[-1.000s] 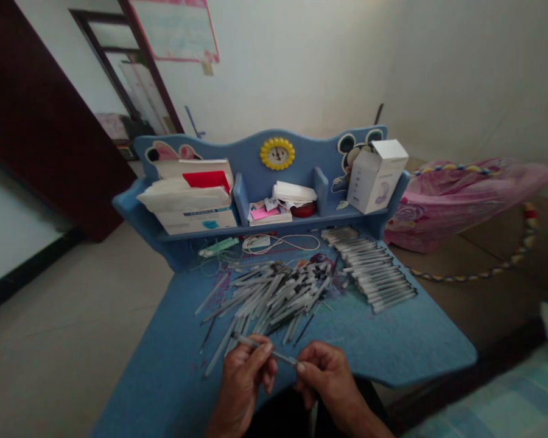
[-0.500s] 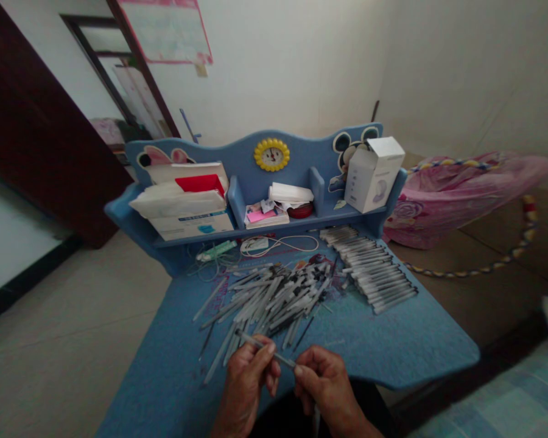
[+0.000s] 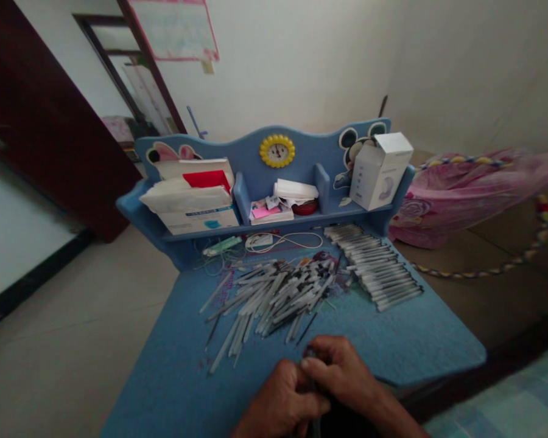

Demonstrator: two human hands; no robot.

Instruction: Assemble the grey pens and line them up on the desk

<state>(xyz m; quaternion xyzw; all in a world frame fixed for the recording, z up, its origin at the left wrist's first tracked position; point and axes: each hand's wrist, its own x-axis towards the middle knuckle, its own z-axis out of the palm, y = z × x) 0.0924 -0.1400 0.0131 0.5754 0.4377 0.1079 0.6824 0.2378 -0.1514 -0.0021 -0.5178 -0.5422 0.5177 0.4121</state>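
My left hand (image 3: 285,398) and my right hand (image 3: 344,374) are together at the desk's front edge, both closed on one pen (image 3: 316,426). Most of the pen is covered by my fingers; a dark end shows at the right fingertips and a clear stretch shows below. Just beyond my hands lies a loose pile of clear pen barrels (image 3: 251,304), with small dark parts among them at its far right. To the right of the pile, black-ended pens (image 3: 388,277) lie side by side in a slanting row.
The blue desk (image 3: 164,365) has a back shelf with a stuffed carton (image 3: 201,222), papers (image 3: 271,213) and a white box (image 3: 379,173). A white cable (image 3: 296,243) lies beneath the shelf. On the right are a pink cloth (image 3: 461,201) and a striped hoop (image 3: 493,271).
My left hand has moved right and down, close against my right hand. The pen has turned from slanting across between the hands to nearly upright in view, mostly covered.
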